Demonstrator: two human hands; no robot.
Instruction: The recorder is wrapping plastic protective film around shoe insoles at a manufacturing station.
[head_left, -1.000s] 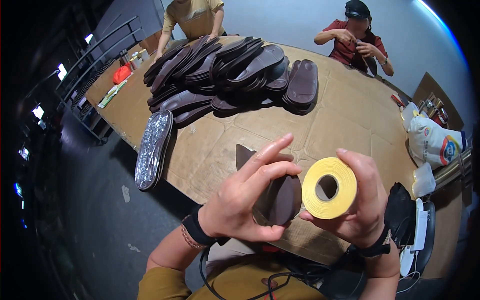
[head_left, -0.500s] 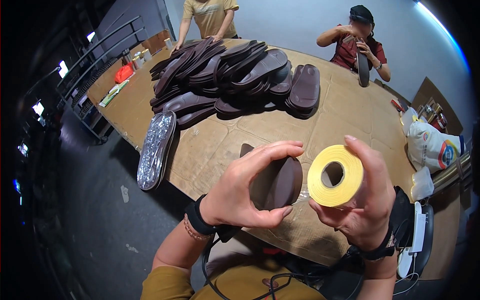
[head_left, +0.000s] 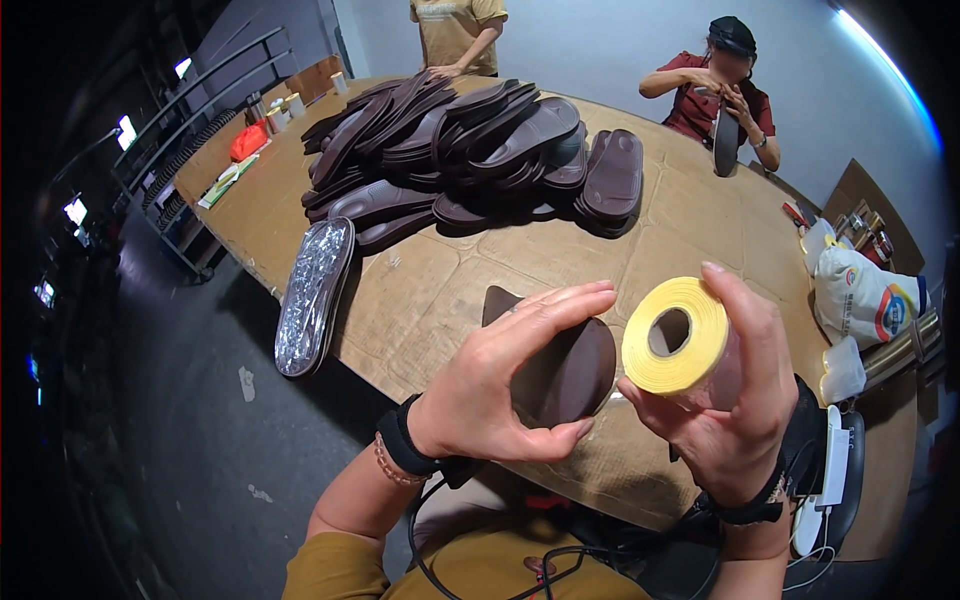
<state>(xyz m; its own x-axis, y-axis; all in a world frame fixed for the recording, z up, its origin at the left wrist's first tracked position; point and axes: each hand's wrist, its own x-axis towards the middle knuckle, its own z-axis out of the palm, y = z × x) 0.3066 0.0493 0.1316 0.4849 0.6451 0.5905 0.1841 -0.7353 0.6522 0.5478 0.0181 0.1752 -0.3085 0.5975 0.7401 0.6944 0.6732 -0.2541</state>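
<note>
My left hand (head_left: 490, 385) curls round a dark brown shoe sole (head_left: 582, 375), thumb beneath and fingers over the top. The sole's rounded end points right; its far part shows behind the hand. In my right hand (head_left: 745, 400) is a yellow-faced tape roll (head_left: 660, 345) with a hollow core, its flat side turned left toward the sole. A narrow gap lies between roll and sole. Beyond my hands a big heap of brown soles (head_left: 440, 150) covers the table's middle, with a smaller stack of soles (head_left: 612, 180) at its right.
Soles topped with shiny film (head_left: 313, 300) lie at the cardboard-covered table's (head_left: 690, 215) left edge. To the right are a white bag (head_left: 860, 290), a clear plastic cup (head_left: 845, 368) and a power strip (head_left: 832, 465). Two people stand or sit at the far side, one handling a sole (head_left: 726, 140).
Both my hands have shifted slightly right, and the tape roll is tilted a little more. The far-left person has moved right, one hand by the heap.
</note>
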